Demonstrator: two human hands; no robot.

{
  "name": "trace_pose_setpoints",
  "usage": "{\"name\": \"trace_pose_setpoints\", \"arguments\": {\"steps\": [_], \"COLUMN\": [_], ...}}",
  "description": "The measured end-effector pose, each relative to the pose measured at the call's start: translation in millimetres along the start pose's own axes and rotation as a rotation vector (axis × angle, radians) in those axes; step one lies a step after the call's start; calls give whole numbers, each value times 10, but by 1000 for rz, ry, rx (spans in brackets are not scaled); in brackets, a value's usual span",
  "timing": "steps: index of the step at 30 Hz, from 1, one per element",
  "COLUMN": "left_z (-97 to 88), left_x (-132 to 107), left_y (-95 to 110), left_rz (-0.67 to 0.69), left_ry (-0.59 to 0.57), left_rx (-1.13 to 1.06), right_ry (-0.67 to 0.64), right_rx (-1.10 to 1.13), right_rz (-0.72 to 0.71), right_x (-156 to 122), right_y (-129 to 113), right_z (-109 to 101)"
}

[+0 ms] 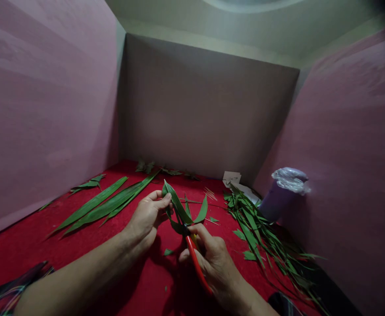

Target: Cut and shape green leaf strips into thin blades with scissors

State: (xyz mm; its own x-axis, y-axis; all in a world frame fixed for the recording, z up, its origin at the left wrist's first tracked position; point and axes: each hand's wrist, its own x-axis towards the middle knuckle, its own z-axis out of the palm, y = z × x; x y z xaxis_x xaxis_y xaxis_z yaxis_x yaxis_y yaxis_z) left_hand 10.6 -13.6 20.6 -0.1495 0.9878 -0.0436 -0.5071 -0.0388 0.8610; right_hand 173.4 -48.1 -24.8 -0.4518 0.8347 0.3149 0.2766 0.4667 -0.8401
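Note:
My left hand (148,215) pinches a folded green leaf piece (178,208) between thumb and fingers, holding it up over the red cloth (80,245). My right hand (212,256) is wrapped round the red handles of a pair of scissors (195,261), whose blades meet the leaf near its lower fold. Both hands hover just above the cloth at the centre.
Long green leaves (103,204) lie on the cloth to the left. A heap of leaf trimmings (261,237) spreads to the right, beside a purple bin with a plastic liner (282,193). Thin sticks (209,193) and white paper (232,177) lie near the back wall. Pink walls enclose three sides.

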Motion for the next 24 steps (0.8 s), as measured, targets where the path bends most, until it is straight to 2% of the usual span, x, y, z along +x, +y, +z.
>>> {"name": "trace_pose_setpoints", "arguments": {"steps": [9, 24], "left_z": [-40, -26], "left_x": [18, 19], "left_y": [-29, -29], "left_rz": [21, 35], "left_ry": [-7, -8], "left_rx": [20, 13], "right_ry": [11, 11], "right_rx": [-116, -37], "right_rz": [53, 26], "right_x": [7, 18], "right_y": [-20, -41], "right_z": [-23, 0]}}
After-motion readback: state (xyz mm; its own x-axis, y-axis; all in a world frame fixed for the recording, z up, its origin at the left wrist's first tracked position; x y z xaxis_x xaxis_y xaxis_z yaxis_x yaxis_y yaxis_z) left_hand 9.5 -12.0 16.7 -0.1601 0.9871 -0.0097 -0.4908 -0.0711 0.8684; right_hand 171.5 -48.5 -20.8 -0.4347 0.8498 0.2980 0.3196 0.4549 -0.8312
